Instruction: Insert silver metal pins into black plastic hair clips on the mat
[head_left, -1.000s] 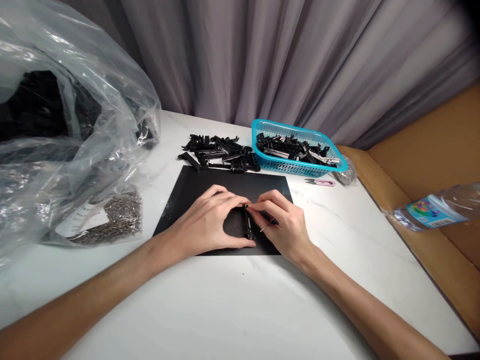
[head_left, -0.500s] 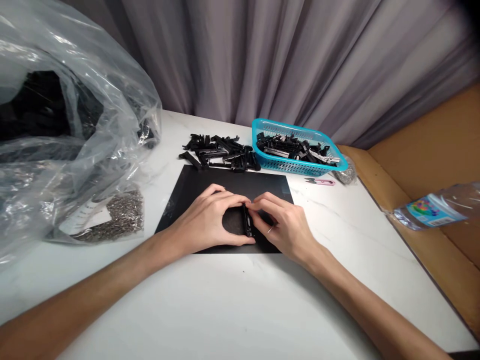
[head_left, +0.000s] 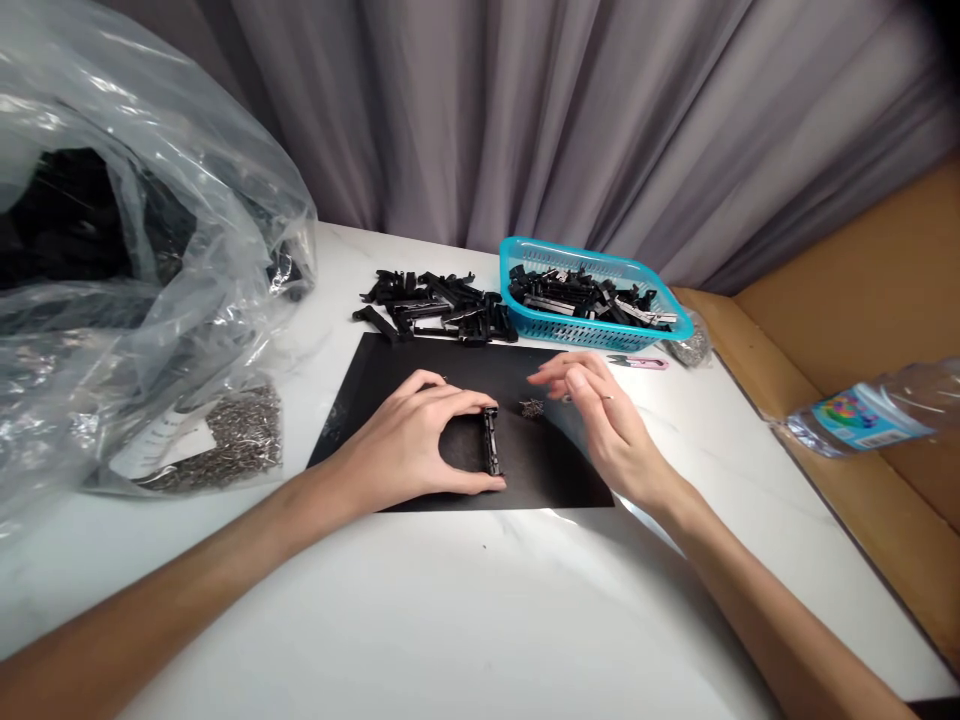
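My left hand [head_left: 409, 440] grips a narrow black plastic part [head_left: 491, 442] by its two ends, between thumb and fingers. The part stands on a black mat [head_left: 457, 365], its slotted side turned to the right. My right hand [head_left: 600, 415] is raised over the mat's right side, apart from the part, with its fingers stretched out loosely. A thin pale sliver shows against that hand; I cannot make out what it is. Just left of its fingertips lies a small pile of metal pins [head_left: 532, 408].
Loose black parts [head_left: 442, 300] lie behind the mat, beside a blue basket [head_left: 600, 330] of similar parts. Pink-handled snips [head_left: 641, 362] rest in front of the basket. Plastic bags, one with metal pins [head_left: 240, 430], stand left. A bottle [head_left: 862, 415] and cardboard [head_left: 855, 270] are right.
My right hand has let go of the black part and moved right and back, uncovering the pile of pins. My left hand keeps its grip in nearly the same place.
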